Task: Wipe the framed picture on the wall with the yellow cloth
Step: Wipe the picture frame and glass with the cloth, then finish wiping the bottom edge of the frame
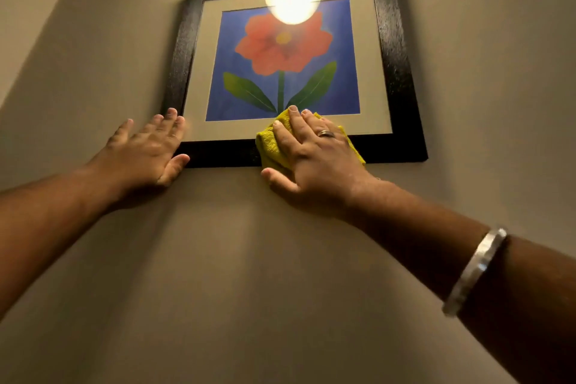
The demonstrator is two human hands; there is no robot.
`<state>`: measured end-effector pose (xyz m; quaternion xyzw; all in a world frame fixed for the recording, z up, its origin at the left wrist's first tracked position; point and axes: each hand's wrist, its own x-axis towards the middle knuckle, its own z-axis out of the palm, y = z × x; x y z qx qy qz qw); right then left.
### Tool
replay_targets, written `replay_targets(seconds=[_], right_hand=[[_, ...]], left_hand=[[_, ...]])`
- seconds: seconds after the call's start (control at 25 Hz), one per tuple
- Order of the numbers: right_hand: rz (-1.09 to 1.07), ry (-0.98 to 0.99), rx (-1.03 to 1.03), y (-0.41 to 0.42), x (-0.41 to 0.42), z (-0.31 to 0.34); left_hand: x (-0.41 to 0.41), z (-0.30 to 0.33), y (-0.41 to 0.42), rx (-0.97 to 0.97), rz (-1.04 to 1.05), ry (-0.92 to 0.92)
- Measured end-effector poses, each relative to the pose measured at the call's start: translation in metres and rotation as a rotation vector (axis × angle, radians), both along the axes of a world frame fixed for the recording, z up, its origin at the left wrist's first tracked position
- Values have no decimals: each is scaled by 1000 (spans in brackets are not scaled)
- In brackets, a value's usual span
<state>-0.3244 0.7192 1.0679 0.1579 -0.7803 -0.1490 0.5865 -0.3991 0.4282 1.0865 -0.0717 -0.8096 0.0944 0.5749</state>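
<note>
A framed picture hangs on the wall above me: black frame, pale mat, a red flower with green leaves on blue. My right hand lies flat over the yellow cloth, pressing it against the bottom rail and the lower glass near the middle. Most of the cloth is hidden under the hand. My left hand rests flat, fingers spread, on the frame's lower left corner, with the thumb under the bottom edge. It holds nothing.
The beige wall spreads below and to both sides of the frame. A bright lamp glare reflects in the top of the glass. A metal bangle sits on my right forearm.
</note>
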Motion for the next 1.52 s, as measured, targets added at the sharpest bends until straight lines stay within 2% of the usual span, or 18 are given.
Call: replay_targets(seconds=[0.2, 0.36, 0.48, 0.56, 0.6, 0.72, 0.8, 0.92, 1.08, 1.2, 1.36, 1.52], right_hand=[[56, -383, 110, 8, 39, 63], [-215, -276, 231, -9, 48, 77], [-250, -214, 250, -21, 57, 74], [-168, -182, 230, -41, 62, 56], [-100, -190, 214, -56, 62, 44], [170, -364, 163, -131, 56, -4], [360, -520, 136, -196, 50, -36], [603, -763, 123, -315, 39, -98], [1023, -1130, -89, -459, 29, -194], [1241, -1337, -193, -553, 28, -273], [1292, -1549, -143, -644, 29, -408], [1130, -1934, -95, -684, 36, -618]], left_hand=[[30, 4, 13, 13, 116, -180], [50, -3, 20, -22, 93, -175], [75, -12, 7, -79, 2, -74], [98, -17, -14, -63, -148, -84], [110, -21, -23, -29, -256, -152], [149, -54, -64, 123, -527, -471], [161, -93, -106, 182, -527, -568], [180, -166, -215, 368, -459, -552], [218, -248, -357, 745, -390, -551], [240, -320, -438, 980, -317, -564], [254, -459, -509, 1188, -214, -617], [279, -681, -520, 1646, -189, -633]])
